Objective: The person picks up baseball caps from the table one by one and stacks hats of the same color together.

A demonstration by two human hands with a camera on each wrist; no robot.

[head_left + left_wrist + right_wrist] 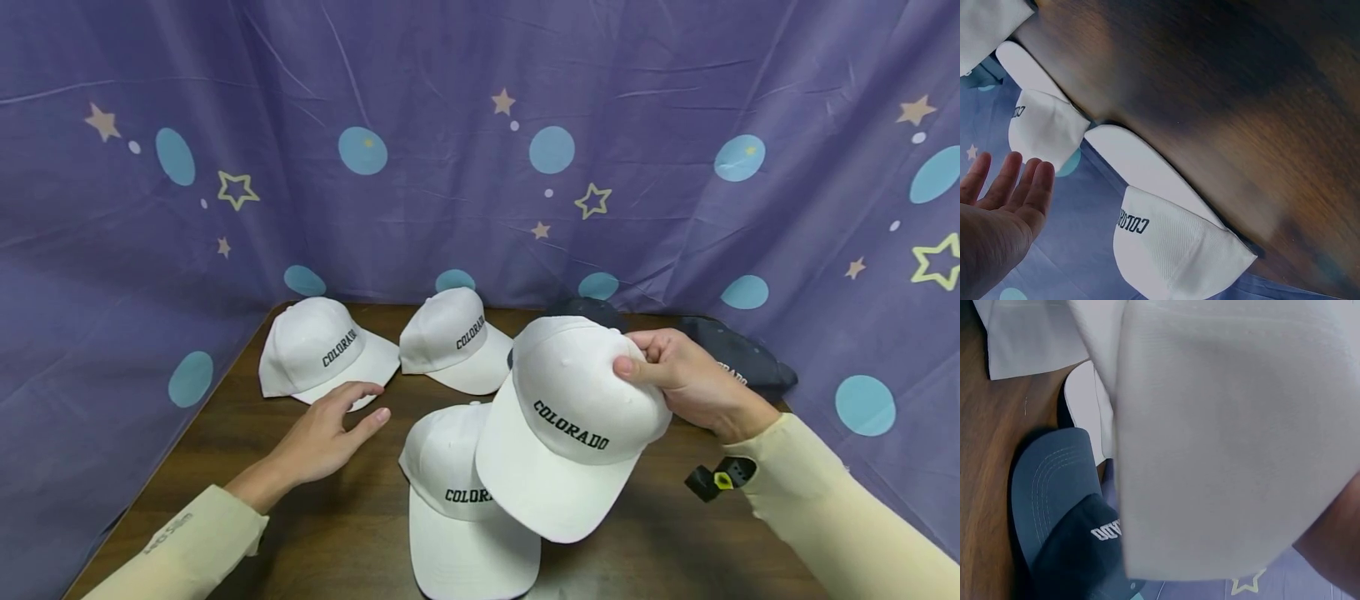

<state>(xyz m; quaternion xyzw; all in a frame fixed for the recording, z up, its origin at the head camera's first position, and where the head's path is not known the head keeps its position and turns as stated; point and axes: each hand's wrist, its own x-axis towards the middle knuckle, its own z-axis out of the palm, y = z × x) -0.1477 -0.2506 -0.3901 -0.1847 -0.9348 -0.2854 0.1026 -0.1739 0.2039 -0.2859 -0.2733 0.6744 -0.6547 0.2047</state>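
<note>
My right hand (690, 375) pinches the crown of a white cap (573, 408) lettered COLORADO, thumb on its outside, and holds it tilted above the table. In the head view it overlaps a second white cap (468, 533) lying brim toward me. Seen from the right wrist, the held cap's pale side (1229, 437) fills most of the picture. My left hand (322, 442) hovers with fingers spread, holding nothing, near the brim of a white cap (315, 350) at the back left. Another white cap (453, 342) sits right of that one.
Two dark caps stand at the back right: one (738, 358) beyond my right hand, the other (588, 312) mostly hidden behind the held cap. The brown wooden table (337, 517) ends against a purple curtain (450, 208) patterned with stars and ovals.
</note>
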